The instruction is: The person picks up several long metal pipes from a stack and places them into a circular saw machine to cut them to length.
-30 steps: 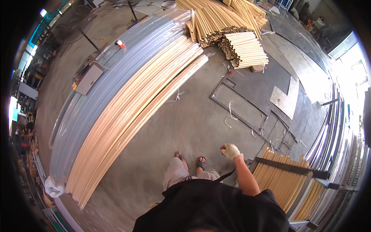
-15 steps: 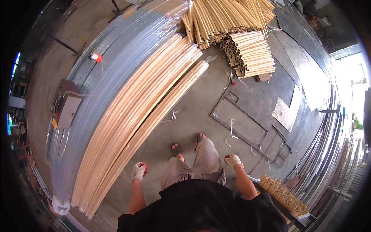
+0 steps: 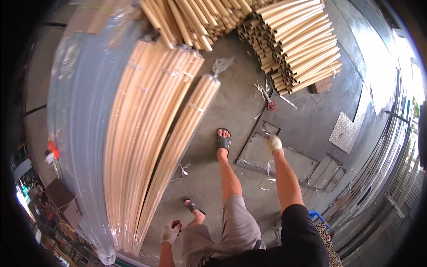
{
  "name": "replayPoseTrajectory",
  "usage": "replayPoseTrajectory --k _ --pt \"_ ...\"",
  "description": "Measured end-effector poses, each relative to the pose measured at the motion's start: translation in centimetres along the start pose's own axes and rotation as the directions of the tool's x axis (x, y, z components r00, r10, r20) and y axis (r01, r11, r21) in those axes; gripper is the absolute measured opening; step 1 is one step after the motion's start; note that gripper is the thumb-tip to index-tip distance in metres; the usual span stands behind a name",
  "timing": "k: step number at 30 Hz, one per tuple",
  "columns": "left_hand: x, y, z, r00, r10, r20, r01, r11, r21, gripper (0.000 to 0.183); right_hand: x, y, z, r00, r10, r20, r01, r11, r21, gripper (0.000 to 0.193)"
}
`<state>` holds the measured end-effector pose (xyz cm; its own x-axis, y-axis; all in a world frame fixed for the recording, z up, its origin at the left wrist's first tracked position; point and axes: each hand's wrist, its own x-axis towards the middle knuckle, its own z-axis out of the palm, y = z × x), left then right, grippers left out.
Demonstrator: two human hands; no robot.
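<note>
My left hand (image 3: 170,233), in a pale glove, hangs low beside my left thigh, near the bundled tubes. Its fingers are curled in, with dark reddish parts showing at their ends; whether anything is inside them I cannot make out. My right hand (image 3: 273,143), also gloved, reaches forward over a flat metal frame (image 3: 251,168) on the floor, and motion smears its fingers. Ahead of it lie red-handled scissors (image 3: 271,106) with white strips beside them. A long plastic-wrapped bundle of light wood-coloured tubes (image 3: 183,122) runs along my left.
Grey wrapped lengths (image 3: 84,111) lie beyond the tubes. Ahead stand a stack of short tan tubes (image 3: 302,44) and a heap of longer ones (image 3: 191,18). A patterned metal plate (image 3: 344,132) lies at the right, near long metal bars (image 3: 373,164). Loose white ties (image 3: 183,170) litter the floor.
I have stepped forward, so the stack and scissors appear nearer. My right arm has stretched out ahead from beside my hip. My left hand stays low, its fingers still curled.
</note>
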<state>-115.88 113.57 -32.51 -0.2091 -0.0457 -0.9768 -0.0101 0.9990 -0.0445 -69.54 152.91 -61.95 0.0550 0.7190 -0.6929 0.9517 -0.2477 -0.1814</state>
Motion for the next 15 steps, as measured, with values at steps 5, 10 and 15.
replayPoseTrajectory --k 5,10,15 --pt "8.0 13.7 1.3 0.999 -0.042 -0.001 0.042 0.999 -0.024 0.031 15.3 -4.5 0.6 0.938 0.155 -0.311 -0.149 0.988 0.044 0.056" --pt "16.8 24.0 4.8 0.928 0.372 0.005 -0.371 0.927 0.056 0.03 21.4 -3.5 0.9 0.925 0.255 -0.282 -0.321 0.92 -0.223 0.051" --pt "21.7 34.0 12.6 0.879 0.413 0.238 -0.466 0.852 0.239 0.03 20.5 -2.2 -1.7 0.967 -0.04 -0.252 -0.013 0.979 -0.204 0.027"
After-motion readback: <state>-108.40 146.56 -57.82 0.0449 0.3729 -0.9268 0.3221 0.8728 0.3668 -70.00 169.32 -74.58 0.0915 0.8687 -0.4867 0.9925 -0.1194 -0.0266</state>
